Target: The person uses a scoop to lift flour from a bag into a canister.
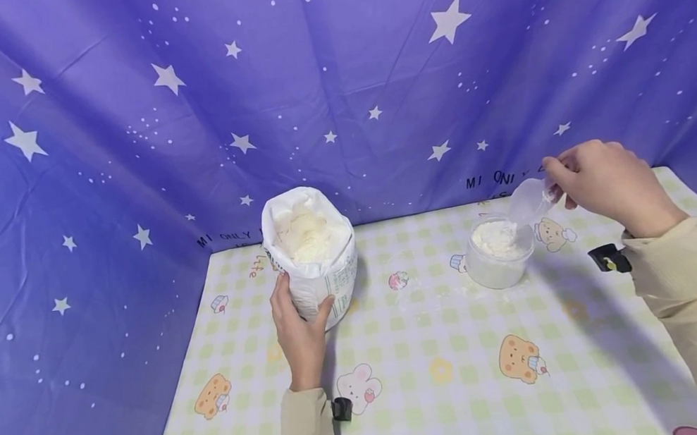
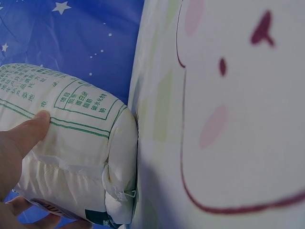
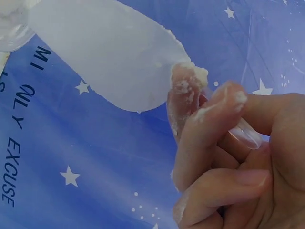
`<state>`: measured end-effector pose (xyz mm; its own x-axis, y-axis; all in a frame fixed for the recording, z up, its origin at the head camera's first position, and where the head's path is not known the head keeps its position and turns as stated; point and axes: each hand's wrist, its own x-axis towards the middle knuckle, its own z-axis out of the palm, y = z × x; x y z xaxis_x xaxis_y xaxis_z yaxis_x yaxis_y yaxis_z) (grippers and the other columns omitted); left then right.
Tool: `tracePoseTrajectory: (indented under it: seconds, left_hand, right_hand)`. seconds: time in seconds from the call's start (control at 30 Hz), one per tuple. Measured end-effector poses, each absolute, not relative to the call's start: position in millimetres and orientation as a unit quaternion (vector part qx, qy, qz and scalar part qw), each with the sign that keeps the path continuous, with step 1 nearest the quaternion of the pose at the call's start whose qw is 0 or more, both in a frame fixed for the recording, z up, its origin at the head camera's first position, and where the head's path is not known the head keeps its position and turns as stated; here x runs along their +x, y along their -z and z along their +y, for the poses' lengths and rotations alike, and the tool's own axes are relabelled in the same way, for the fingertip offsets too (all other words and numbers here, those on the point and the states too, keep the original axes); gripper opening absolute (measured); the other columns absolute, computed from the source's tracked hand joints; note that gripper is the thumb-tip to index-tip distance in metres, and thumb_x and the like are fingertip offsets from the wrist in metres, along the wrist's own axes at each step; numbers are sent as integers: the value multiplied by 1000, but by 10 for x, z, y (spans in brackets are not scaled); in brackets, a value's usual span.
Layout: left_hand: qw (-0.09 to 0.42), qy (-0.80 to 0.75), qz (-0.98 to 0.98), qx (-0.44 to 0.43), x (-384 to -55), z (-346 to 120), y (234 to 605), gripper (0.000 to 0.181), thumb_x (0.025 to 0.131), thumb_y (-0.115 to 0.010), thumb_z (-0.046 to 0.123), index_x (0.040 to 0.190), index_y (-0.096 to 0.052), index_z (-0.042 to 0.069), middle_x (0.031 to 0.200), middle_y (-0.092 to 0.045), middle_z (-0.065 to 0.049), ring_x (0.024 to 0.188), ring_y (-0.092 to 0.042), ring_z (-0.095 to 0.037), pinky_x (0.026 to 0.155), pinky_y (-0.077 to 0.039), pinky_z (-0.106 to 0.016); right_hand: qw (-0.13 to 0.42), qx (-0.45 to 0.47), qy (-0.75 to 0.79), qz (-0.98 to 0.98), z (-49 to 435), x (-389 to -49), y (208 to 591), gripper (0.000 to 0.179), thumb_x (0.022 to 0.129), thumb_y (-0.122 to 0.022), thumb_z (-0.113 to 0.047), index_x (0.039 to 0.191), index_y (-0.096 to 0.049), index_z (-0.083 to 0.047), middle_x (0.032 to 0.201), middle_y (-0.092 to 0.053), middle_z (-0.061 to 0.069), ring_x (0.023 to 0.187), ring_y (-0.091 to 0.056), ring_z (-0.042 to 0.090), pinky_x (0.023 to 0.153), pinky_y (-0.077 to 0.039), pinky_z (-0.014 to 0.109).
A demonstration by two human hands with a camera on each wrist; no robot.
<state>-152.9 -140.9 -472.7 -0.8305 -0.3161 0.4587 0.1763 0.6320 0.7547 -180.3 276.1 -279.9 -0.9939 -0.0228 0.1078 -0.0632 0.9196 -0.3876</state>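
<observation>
An open white flour bag (image 1: 337,282) stands on the left of the table, filled near its rim with pale powder (image 1: 304,235). My left hand (image 1: 300,336) grips its lower side, thumb in front and fingers around the left; green print shows on the bag (image 2: 76,138) in the left wrist view. Over on the right, my right hand (image 1: 613,182) pinches the handle of a translucent scoop (image 1: 527,202). The scoop tilts down into a clear round tub (image 1: 498,272) heaped with white powder. Powder coats the fingertips (image 3: 183,86) in the right wrist view.
A checked, cartoon-printed cloth (image 1: 401,354) covers the table. Spilled powder (image 1: 420,295) dusts it left of the tub. Blue star-printed curtain (image 1: 335,91) hangs close behind and on both sides. A pink edge (image 1: 693,431) shows at the bottom right.
</observation>
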Motion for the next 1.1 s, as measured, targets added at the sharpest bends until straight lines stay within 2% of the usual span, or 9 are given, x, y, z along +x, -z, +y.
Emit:
tracePoseTrajectory:
  seconds: [0.4,0.7,1.1]
  left_hand:
    - [293,426,-855,39,-1543,-1405,4730,84,78,-86,24,147,-41,10,152,-40,-10,142,-37,-31,114,-35,-53]
    - [289,425,-857,40,-1540,-1409,4735,84,78,-86,24,147,-40,10,152,-40,-10,142,-37,-31,115,-34,-53]
    - [290,422,-858,39,-1536,-1408,4731,85,78,-86,24,148,-40,9,152,-40,-11,142,-37,-31,114,-34,-53]
  right_hand:
    - [57,26,-220,-974,2790,-1762,2840,56,105,-35,-42,85,-74,-7,60,-63,0,57,-55,20,53,-37,34]
    - [67,28,-249,-966,2862,-1760,2987,56,105,-36,-40,99,-74,1,61,-67,1,55,-55,21,51,-36,32]
    - [96,20,-267,-959,2879,-1719,3001,54,105,-37,-37,97,-74,1,60,-66,2,52,-52,20,48,-33,33]
